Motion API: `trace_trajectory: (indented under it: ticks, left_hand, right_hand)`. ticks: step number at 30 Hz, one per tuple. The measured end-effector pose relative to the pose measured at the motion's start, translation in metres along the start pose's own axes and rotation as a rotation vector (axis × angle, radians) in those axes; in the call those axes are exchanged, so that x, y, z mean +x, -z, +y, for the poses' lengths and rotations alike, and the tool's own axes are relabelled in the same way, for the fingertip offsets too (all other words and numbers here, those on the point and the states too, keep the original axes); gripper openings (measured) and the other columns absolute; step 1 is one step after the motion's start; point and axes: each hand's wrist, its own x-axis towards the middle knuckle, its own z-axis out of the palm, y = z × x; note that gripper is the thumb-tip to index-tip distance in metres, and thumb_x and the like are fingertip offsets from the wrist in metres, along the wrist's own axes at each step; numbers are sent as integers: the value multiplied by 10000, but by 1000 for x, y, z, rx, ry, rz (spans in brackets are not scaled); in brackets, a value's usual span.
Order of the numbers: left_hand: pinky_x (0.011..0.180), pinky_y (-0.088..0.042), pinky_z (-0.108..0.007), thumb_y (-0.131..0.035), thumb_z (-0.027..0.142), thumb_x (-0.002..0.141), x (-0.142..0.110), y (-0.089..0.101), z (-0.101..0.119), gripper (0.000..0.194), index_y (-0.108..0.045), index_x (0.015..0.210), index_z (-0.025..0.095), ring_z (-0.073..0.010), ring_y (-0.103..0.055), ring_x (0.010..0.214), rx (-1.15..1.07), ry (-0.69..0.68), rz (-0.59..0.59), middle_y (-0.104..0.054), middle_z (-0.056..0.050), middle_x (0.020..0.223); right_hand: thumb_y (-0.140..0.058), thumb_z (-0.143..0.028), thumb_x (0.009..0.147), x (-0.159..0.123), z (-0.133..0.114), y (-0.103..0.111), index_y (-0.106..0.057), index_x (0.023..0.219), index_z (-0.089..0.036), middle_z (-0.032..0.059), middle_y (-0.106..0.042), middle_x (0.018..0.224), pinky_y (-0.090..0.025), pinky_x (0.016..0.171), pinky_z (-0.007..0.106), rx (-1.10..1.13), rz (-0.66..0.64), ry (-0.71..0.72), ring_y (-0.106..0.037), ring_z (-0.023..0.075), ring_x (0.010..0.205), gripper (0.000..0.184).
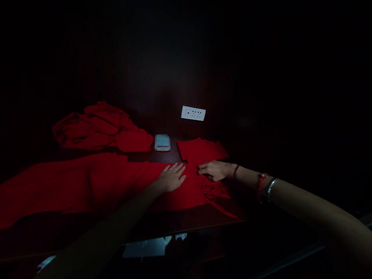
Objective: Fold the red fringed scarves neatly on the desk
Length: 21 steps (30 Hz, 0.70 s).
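Note:
A long red scarf (113, 180) lies spread across the dark wooden tabletop, with its tasselled fringe (213, 190) at the right end. My left hand (172, 179) rests flat on the cloth, fingers stretched out, a ring on one of them. Close by on the right, my right hand (213, 170) has its fingers curled down onto the scarf just above the fringe; their tips are partly hidden. Bracelets circle the right wrist and forearm. Just behind that hand sits a folded red cloth (202, 149).
A crumpled heap of red cloth (101, 130) lies at the back left. Between it and the folded cloth is a small pale-blue rectangular object (162, 142), blurred. A white socket panel (193, 113) is on the dark wall. Pale items (148, 247) show below the table's front edge.

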Motion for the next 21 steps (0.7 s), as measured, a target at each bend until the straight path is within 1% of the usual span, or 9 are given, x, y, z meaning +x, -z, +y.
trace_trajectory:
  ticks: [2, 5, 8, 11, 13, 14, 16, 18, 21]
  left_hand:
    - [989, -133, -414, -203, 383, 833, 0, 0, 0, 507, -245, 1286, 158, -213, -148, 1233, -10, 1, 0, -195, -45, 1345]
    - [988, -133, -418, -209, 383, 830, 1, 0, 0, 509, -253, 1283, 153, -216, -149, 1232, -32, 0, -8, -198, -48, 1344]
    - [986, -132, -424, -218, 389, 828, 2, 0, -1, 504, -260, 1278, 166, -214, -143, 1234, -52, 3, -16, -203, -45, 1343]
    - [985, -127, -425, -215, 400, 827, 4, -1, -2, 508, -255, 1280, 174, -212, -133, 1236, -58, 2, -22, -195, -43, 1346]
    - [985, -124, -422, -207, 405, 828, 5, -1, -1, 513, -247, 1284, 175, -213, -129, 1237, -56, 3, -33, -184, -40, 1349]
    - [985, -122, -420, -201, 406, 829, 5, -1, -1, 517, -239, 1288, 173, -214, -126, 1237, -53, 6, -42, -176, -39, 1351]
    - [986, -122, -414, -196, 409, 829, 3, 0, -1, 524, -229, 1292, 165, -217, -123, 1238, -49, 6, -56, -166, -41, 1353]
    - [983, -129, -412, -203, 405, 828, -1, 1, -2, 523, -235, 1291, 163, -219, -130, 1236, -50, 12, -56, -172, -51, 1350]
    - [975, -145, -418, -222, 405, 822, -4, 7, -6, 513, -257, 1281, 177, -220, -145, 1233, -57, 20, -60, -194, -66, 1343]
  right_hand:
    - [-454, -132, 647, -8, 5, -1, -514, 1020, -194, 70, -526, 982, -352, 584, 249, 0, -39, -69, -509, 151, 738, 384]
    - [-486, -103, 598, -16, 12, 1, -559, 983, -193, 65, -551, 1001, -363, 616, 242, 97, -109, -208, -526, 151, 768, 402]
    - [-478, -44, 560, -22, 17, 8, -603, 922, -177, 33, -600, 918, -373, 658, 228, 313, -171, -306, -534, 142, 777, 405]
    - [-480, -66, 596, -32, 20, 19, -603, 934, -156, 10, -619, 848, -390, 661, 215, 601, -210, -383, -543, 126, 746, 371]
    - [-471, -124, 660, -36, 20, 22, -587, 966, -143, 18, -613, 879, -399, 690, 219, 703, -138, -419, -544, 121, 768, 327]
    - [-458, -152, 692, -36, 20, 22, -574, 987, -138, 30, -602, 921, -396, 723, 227, 697, -65, -433, -539, 121, 801, 317]
    - [-441, -214, 740, -32, 18, 16, -532, 1054, -129, 66, -552, 1037, -365, 815, 251, 582, 98, -464, -504, 135, 915, 337]
    - [-433, -308, 766, -23, 18, 5, -458, 1146, -129, 108, -461, 1159, -311, 893, 301, 414, 214, -523, -420, 173, 1048, 421]
    - [-377, -475, 769, -7, 23, -15, -300, 1261, -204, 104, -267, 1314, -238, 930, 437, 293, 237, -644, -196, 255, 1203, 567]
